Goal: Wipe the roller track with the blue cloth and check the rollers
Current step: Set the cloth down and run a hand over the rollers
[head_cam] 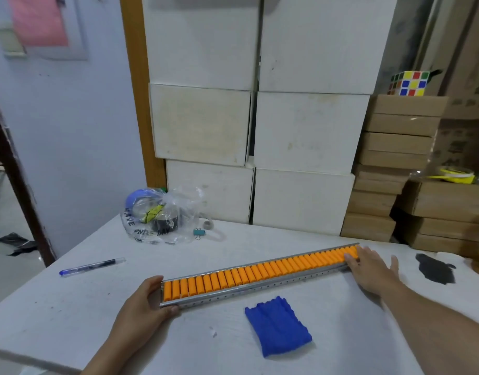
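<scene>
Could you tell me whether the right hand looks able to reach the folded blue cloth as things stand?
Probably yes: the right hand rests flat on the far end of the orange-roller metal track, holding nothing, and bare tabletop lies between it and the folded blue cloth.

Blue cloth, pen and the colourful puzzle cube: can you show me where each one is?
Blue cloth (277,326): head view, middle of the folded cloth.
Pen (92,266): head view, middle of its barrel.
Puzzle cube (409,83): head view, its front face.
</scene>
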